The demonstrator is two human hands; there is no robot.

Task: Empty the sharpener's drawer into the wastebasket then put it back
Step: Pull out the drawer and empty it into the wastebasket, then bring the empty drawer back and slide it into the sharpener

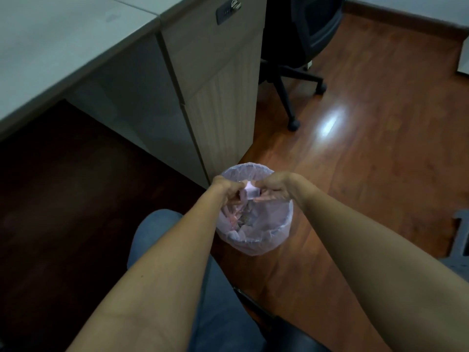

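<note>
Left hand: grasping drawer
Right hand: grasping drawer's other side
Drawer: held over wastebasket

Both hands together, fingers pinched

No readable text, label or number is being shown; marks on the cabinet lock plate, upper centre, are blurred
</note>
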